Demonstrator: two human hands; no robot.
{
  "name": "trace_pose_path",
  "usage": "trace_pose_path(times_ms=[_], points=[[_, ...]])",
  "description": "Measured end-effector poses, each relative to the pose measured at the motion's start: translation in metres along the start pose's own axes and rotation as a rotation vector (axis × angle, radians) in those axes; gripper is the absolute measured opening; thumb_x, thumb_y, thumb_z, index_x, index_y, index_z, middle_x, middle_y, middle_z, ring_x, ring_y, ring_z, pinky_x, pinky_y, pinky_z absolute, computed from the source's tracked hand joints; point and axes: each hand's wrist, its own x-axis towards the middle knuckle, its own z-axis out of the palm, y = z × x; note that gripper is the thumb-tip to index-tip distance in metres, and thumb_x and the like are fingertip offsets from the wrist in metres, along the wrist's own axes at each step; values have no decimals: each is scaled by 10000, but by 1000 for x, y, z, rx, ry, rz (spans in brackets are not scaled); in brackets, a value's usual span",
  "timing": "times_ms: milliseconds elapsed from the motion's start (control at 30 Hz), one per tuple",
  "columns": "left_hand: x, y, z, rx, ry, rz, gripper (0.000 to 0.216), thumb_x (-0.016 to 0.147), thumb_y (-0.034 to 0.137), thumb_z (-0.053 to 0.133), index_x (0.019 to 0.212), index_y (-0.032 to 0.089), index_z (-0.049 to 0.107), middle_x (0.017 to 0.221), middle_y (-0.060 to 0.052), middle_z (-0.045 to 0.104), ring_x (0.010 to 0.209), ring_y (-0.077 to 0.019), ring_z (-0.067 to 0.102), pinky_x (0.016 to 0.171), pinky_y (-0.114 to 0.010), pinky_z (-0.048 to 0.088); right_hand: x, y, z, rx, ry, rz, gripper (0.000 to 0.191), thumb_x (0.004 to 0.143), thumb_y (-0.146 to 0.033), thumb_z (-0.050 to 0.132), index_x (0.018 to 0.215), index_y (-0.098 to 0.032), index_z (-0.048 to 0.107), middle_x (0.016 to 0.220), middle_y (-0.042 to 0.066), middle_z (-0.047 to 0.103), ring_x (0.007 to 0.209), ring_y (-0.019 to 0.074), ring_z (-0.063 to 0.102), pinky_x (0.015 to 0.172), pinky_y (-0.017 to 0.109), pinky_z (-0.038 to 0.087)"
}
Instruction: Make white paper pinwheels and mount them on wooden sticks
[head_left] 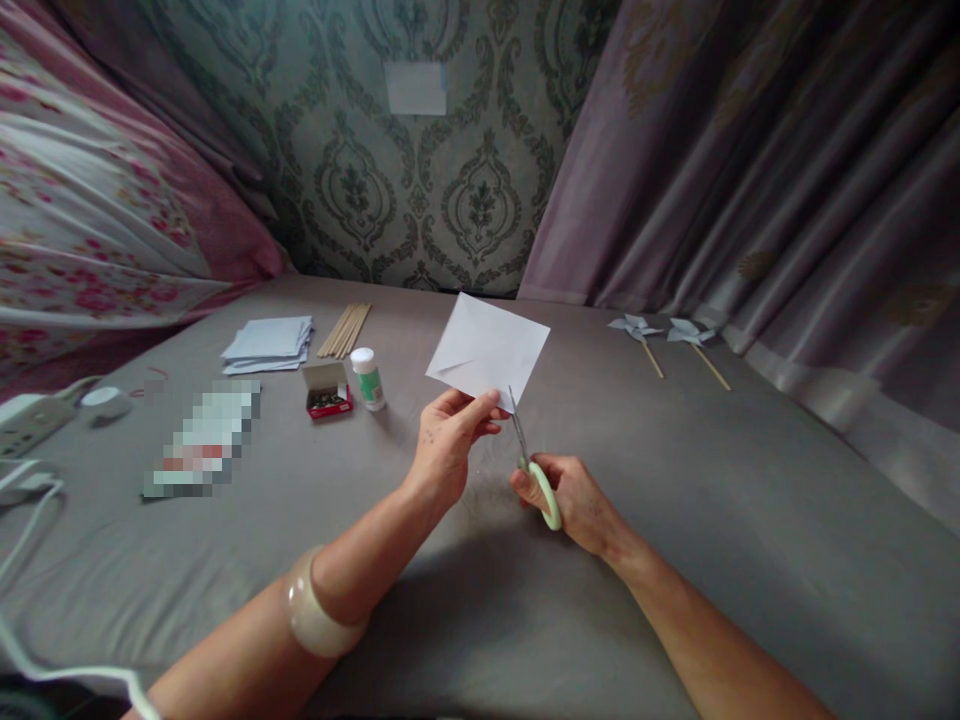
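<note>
Scissors (534, 468) gripped in the right hand (571, 500) meet the paper (489, 350) pinched mid-frame by the left hand (447, 445), seemingly near the fingers (484, 408), so a slip could nick them.

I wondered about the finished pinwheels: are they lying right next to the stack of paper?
No, the two pinwheels lie far right by the curtain, while the paper stack sits on the left near the sticks.

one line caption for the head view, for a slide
Left hand holds a white paper square while the right hand cuts its corner with green-handled scissors over a grey cloth.
</note>
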Motion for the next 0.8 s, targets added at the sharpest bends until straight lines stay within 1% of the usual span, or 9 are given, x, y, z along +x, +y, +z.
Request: trace_pose_path(times_ms=[200, 333, 467, 800], points=[[-1, -1, 1, -4, 6, -1, 223, 585, 275, 792, 653, 129, 637, 621, -19, 644, 601, -104, 608, 563, -203, 455, 0, 1, 0, -4, 4, 5, 601, 628, -757, 588, 556, -180, 438, 522, -45, 383, 515, 86, 322, 477, 241, 247], [-1, -2, 2, -16, 8, 2, 226, 585, 277, 793, 644, 127, 635, 619, -22, 649, 594, -101, 604, 565, -204, 459, 1, 2, 1, -4, 11, -4, 582, 645, -733, 595, 560, -180, 435, 527, -48, 378, 520, 85, 316, 481, 240, 246], [-2, -3, 1, -24, 4, 11, 221, 594, 272, 791, 646, 125, 633, 627, -24, 657, 595, -97, 603, 573, -203, 462, 1, 2, 1, 13, 18, 7, 576, 620, -715, 636, 556, -178, 438, 521, -53, 376, 512, 80, 311, 476, 238, 242], [-2, -4, 3, -49, 16, 4, 227, 587, 267, 799, 633, 124, 629, 626, -31, 662, 586, -103, 604, 608, -231, 474, 2, 2, 1, 0, 39, 22, 580, 610, -723, 634, 538, -183, 434, 507, -53, 371, 504, 83, 321, 468, 237, 248]])
